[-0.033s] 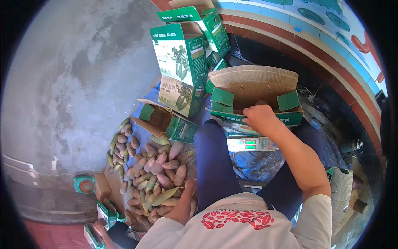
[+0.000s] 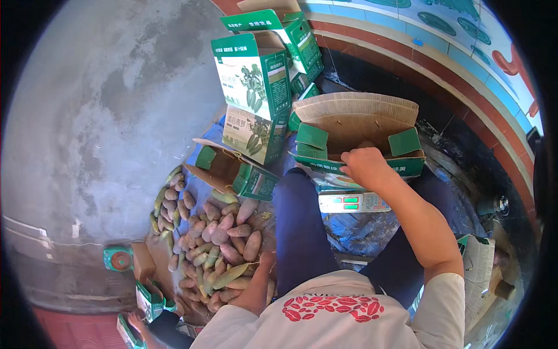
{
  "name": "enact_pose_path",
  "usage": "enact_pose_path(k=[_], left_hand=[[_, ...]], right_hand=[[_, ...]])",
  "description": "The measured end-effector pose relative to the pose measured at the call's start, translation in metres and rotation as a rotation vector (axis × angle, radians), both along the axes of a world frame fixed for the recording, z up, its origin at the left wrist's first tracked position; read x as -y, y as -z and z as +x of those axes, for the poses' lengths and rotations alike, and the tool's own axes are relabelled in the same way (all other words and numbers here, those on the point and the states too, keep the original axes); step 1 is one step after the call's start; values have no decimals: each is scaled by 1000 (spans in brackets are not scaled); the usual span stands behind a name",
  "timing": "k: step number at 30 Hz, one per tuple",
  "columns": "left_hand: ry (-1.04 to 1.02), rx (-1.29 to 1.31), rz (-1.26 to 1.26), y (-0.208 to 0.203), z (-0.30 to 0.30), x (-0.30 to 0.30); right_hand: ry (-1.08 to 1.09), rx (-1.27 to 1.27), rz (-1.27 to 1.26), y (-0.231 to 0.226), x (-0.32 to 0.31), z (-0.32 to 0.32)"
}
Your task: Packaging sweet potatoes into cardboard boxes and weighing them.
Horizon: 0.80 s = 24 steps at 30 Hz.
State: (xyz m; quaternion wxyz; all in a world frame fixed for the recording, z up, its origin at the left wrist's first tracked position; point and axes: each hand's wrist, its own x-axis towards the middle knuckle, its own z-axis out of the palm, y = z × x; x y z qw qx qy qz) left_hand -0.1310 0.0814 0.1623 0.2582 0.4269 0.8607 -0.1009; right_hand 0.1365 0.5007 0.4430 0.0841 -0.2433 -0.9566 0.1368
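My right hand (image 2: 365, 164) is closed over the front rim of an open green cardboard box (image 2: 357, 167). Some of its fingers are out of sight inside. The box stands upright with its long back flap raised, on a scale (image 2: 354, 202) with lit green displays, between my legs. Beside my left thigh, my left hand (image 2: 267, 259) hangs at the right edge of a heap of long root vegetables (image 2: 221, 235), pinkish-brown and green. Its fingers are mostly hidden, so a grip cannot be made out.
Printed green-and-white cartons (image 2: 247, 81) are stacked ahead of me to the left. Closer in, an open carton (image 2: 256, 181) lies tilted beside the heap. Blue sheeting (image 2: 349, 230) covers the ground. Another person's hand (image 2: 136, 320) is at a green box (image 2: 127, 333), lower left.
My hands, the box and the heap stay as they were. The other person's hand at lower left has shifted slightly.
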Motion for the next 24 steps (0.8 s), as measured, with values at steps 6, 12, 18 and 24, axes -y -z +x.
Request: enact_pose_path(k=[6,12,18,24], left_hand=[[258,-100,-35,13,-12,15],[183,-16,-111,-3,4,-16],[-183,67,4,15,0,-4],[-367,129,-29,36,-12,15]], right_hand=[[-7,49,-35,-7,1,-2],[25,110,-50,-1,-2,7],[19,100,-53,-1,-1,6],[-6,109,-44,-7,1,0]])
